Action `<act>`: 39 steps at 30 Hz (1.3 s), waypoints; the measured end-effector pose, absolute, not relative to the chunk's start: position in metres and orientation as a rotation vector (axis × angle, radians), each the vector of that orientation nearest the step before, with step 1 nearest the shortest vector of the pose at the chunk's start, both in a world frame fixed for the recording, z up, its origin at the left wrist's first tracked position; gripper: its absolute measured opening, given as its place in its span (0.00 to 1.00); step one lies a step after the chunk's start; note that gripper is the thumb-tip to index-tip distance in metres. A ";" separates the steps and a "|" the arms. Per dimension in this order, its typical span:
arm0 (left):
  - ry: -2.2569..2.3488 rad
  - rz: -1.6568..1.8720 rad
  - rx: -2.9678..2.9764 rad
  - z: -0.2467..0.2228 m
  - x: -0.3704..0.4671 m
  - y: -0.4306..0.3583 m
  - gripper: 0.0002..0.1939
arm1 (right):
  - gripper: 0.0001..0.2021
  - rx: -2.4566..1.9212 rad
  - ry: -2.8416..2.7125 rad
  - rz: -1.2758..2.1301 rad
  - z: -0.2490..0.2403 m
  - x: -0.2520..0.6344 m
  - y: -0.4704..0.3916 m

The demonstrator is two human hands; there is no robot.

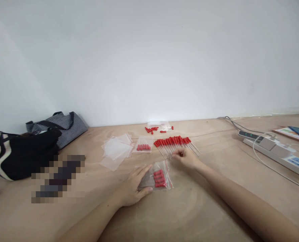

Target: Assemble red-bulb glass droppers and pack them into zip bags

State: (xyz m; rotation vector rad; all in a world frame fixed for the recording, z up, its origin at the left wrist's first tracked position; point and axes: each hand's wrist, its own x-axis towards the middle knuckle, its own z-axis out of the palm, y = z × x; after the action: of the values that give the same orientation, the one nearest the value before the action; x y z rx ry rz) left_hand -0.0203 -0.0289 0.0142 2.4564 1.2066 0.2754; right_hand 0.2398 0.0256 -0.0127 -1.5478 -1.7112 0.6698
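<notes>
My left hand (136,186) lies with thumb and fingers spread on the left end of a clear zip bag (146,181) that holds several droppers with red bulbs (159,178). The bag's red-lined mouth faces right. Beyond it, a row of thin clear droppers (174,141) lies side by side, red bulbs pointing away. My right hand (186,158) reaches to the near ends of their tubes, thumb and fingertips pinched on a dropper tube, which is mostly hidden by the fingers. Left of the row lies a filled bag (143,146) with several red-bulbed droppers in it.
Flat zip bags (116,149) overlap in a loose pile on the left. Loose red bulbs (151,129) and a clear packet (166,127) of tubes lie near the wall. A power strip (277,153) with cables stands right; a striped bag (63,126) and black bag (25,154) sit left.
</notes>
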 end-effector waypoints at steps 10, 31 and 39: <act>1.180 0.303 2.476 0.011 -0.020 -0.027 0.32 | 0.12 -1.953 -1.537 0.412 -0.007 0.253 0.079; 1.155 0.342 2.541 0.007 -0.024 -0.026 0.31 | 0.23 -1.176 -1.310 0.840 -0.010 0.249 0.014; 1.171 0.365 2.533 0.005 -0.025 -0.025 0.33 | 0.25 -0.997 -0.968 1.070 -0.034 0.214 -0.008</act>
State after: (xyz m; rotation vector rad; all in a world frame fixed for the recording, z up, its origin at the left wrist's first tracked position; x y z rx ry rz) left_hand -0.0246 -0.0251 0.0045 2.5332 1.1707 0.3646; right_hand 0.2136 -0.0081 -0.0340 -0.9966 -0.9681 1.0700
